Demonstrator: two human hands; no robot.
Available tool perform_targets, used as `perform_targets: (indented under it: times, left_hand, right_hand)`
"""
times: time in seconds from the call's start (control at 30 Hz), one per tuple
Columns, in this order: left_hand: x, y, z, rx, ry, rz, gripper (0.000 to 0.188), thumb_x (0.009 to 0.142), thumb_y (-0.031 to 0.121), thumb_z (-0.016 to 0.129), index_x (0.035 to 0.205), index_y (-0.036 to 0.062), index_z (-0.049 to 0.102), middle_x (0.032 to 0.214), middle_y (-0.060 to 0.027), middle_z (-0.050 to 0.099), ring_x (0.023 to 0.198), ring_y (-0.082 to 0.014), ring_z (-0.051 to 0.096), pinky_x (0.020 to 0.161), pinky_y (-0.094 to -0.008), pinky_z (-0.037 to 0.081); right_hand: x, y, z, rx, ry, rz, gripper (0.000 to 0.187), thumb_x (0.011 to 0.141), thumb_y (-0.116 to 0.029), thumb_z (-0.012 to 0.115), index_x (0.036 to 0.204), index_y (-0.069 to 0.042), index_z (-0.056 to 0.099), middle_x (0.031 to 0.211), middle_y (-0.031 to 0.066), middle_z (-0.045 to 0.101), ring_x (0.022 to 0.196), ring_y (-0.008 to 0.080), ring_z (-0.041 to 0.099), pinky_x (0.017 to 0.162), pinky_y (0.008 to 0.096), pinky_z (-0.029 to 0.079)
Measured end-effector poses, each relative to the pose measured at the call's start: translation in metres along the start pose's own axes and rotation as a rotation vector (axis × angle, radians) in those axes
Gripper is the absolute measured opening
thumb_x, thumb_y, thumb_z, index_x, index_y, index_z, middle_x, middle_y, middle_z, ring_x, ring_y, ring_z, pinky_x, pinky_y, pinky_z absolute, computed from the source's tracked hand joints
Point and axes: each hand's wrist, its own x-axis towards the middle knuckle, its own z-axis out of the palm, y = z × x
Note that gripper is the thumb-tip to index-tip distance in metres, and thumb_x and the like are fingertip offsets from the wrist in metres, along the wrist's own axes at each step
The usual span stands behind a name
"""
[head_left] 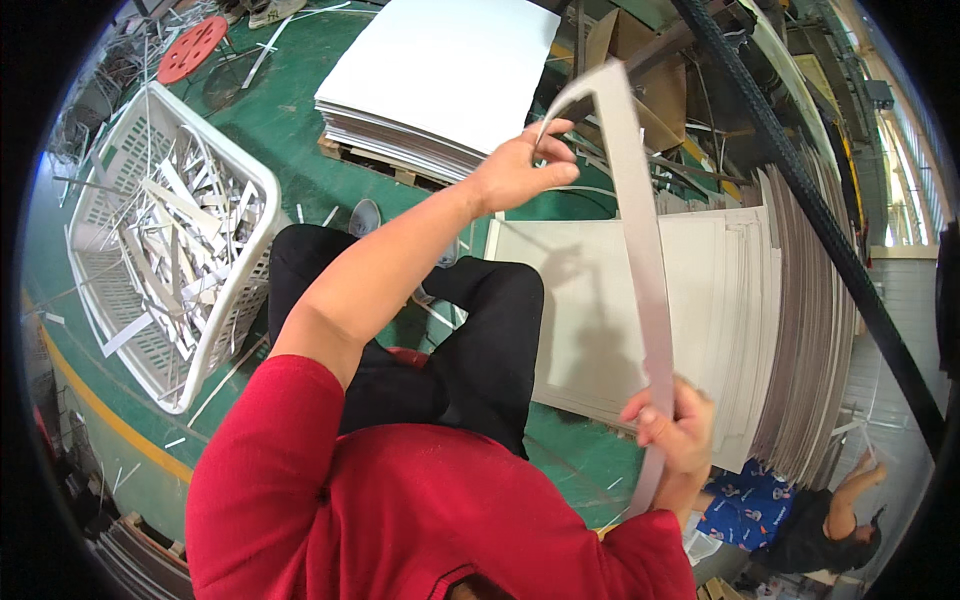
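A long pale cardboard strip point(640, 230) stretches between my hands, standing up in front of me with a sharp bend at its top. My right hand point(682, 428) is closed around its lower part, thumb across the face. From the bend, a narrower end curves down to my left hand point(528, 168), whose fingers pinch it. Behind the strip, to the right, stands a stack of large cardboard sheets point(600, 300), with shadows of my hand cast on its pale front sheet.
A white plastic basket point(262, 180) full of cut strips point(180, 225) stands at left. Ahead, white sheets point(440, 60) are piled on a wooden pallet point(385, 165). A red stool point(192, 48) is far left. A dark bar point(800, 190) crosses the right side; another person point(825, 520) is at lower right.
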Motion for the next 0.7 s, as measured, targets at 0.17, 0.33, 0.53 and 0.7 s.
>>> perform_targets:
  times: [0.17, 0.33, 0.53, 0.7]
  left_hand:
    - [-0.041, 0.006, 0.07, -0.601, -0.253, -0.117, 0.061, 0.084, 0.023, 0.061, 0.133, 0.0041, 0.029, 0.106, -0.0104, 0.056, 0.096, -0.0162, 0.054, 0.088, -0.0305, 0.043]
    - [-0.083, 0.011, 0.14, -0.485, -0.597, -0.022, 0.072, 0.082, 0.031, 0.064, 0.137, 0.0064, 0.024, 0.121, -0.0137, 0.046, 0.112, -0.0203, 0.044, 0.095, -0.0334, 0.037]
    - [-0.114, 0.033, 0.131, -0.498, -0.388, -0.114, 0.037, 0.089, 0.034, 0.053, 0.106, 0.0025, 0.044, 0.086, -0.0092, 0.054, 0.079, -0.0162, 0.054, 0.072, -0.0316, 0.047]
    - [-0.088, 0.083, 0.081, -0.824, 0.094, -0.018, 0.026, 0.094, 0.03, 0.041, 0.092, 0.0053, 0.048, 0.063, -0.0067, 0.051, 0.054, -0.014, 0.048, 0.055, -0.0262, 0.043]
  right_hand:
    - [0.045, -0.012, -0.007, -0.005, 0.488, -0.277, 0.051, 0.081, -0.008, 0.06, 0.125, 0.006, 0.039, 0.073, 0.003, 0.056, 0.052, 0.0026, 0.042, 0.044, 0.015, 0.033]
    - [0.105, -0.039, 0.034, 0.116, 0.663, -0.673, 0.052, 0.08, -0.005, 0.062, 0.125, 0.006, 0.039, 0.078, 0.0029, 0.058, 0.059, 0.003, 0.047, 0.048, 0.0155, 0.037]
    - [0.141, -0.05, 0.077, 0.012, 0.291, -0.874, 0.054, 0.082, -0.021, 0.065, 0.123, 0.005, 0.042, 0.099, 0.0106, 0.061, 0.085, 0.0107, 0.057, 0.069, 0.0192, 0.046]
    - [0.151, -0.034, 0.054, 0.182, 0.161, -0.753, 0.06, 0.088, -0.048, 0.047, 0.123, 0.001, 0.044, 0.116, 0.0124, 0.054, 0.103, 0.0179, 0.052, 0.087, 0.0298, 0.042]
